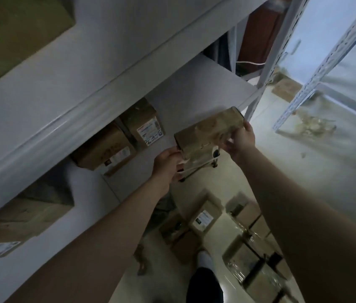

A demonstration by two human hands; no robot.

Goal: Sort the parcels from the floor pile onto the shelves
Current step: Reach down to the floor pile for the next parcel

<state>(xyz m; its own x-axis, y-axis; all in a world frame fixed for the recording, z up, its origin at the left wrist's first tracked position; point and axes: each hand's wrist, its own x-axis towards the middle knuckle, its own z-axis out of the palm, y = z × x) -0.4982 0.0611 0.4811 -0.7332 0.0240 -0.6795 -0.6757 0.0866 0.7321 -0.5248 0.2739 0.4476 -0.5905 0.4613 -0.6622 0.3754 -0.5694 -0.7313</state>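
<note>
Head view: a cardboard parcel (208,133) hangs just in front of the grey shelf (194,88), left hand (168,164) fingers curled round one end, right hand (241,139) fingers gripping the other.

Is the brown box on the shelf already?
Not yet. The long brown cardboard parcel is in the air, held by the left hand and right hand, beside the grey metal shelf.

We've got a glossy pale tiled floor (282,162), with crumpled clear plastic scraps (313,125) lying on it far right. We see a dark red-brown panel (258,29) at the back and a thin white cable (249,62) just below it. A small metal-legged frame with black feet (215,153) is mostly hidden.
</note>
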